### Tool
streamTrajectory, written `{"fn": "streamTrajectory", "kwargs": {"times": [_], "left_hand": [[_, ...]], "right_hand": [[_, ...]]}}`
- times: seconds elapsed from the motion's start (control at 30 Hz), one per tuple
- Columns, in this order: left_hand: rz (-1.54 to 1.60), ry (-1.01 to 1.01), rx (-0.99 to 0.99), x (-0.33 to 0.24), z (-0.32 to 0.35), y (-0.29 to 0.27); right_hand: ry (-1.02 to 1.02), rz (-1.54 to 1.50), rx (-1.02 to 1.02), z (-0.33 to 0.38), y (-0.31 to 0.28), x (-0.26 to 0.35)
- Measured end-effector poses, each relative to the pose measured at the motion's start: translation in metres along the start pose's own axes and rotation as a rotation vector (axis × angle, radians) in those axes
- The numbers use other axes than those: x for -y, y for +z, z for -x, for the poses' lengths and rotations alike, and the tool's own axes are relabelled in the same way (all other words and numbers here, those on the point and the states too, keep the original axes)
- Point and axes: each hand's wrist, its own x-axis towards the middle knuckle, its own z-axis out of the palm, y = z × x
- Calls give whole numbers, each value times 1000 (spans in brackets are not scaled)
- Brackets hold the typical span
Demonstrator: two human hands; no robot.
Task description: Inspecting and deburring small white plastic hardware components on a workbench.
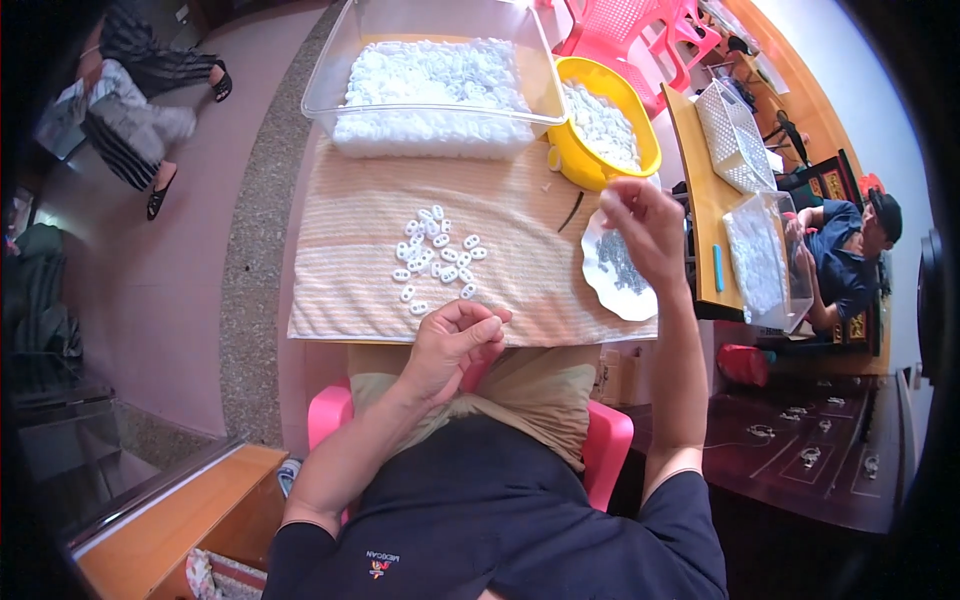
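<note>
While the left hand (455, 345) is curled shut at the striped towel's (340, 250) near edge beside scattered white plastic pieces (435, 255), the right hand (640, 225) is pinched together above a white plate (600, 275).

Home piecework room, tubs of white parts (430, 95), towel-covered table (350, 260), plastic chairs (620, 35)
</note>
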Motion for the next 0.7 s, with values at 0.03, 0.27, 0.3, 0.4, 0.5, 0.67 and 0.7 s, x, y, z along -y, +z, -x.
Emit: {"fn": "streamTrajectory", "kwargs": {"times": [0.03,0.27,0.3,0.4,0.5,0.67,0.7], "left_hand": [[-2,1,-4,0,0,0],[-78,35,-34,2,-4,-1],[-97,71,-21,0,-6,-2],[-130,145,-50,-4,-3,-3],[-161,203,-73,-4,-3,-3],[-157,354,-215,-8,-4,-1],[-161,380,-241,-9,-4,-1]], "right_hand": [[2,43,-57,-12,-3,0],[-132,557,-358,-60,-8,-19],[-124,510,-290,-53,-3,-18],[-98,331,-43,-19,25,-9],[-38,267,139,11,50,-11],[18,287,306,35,75,-11],[-20,301,323,37,79,-13]]}}
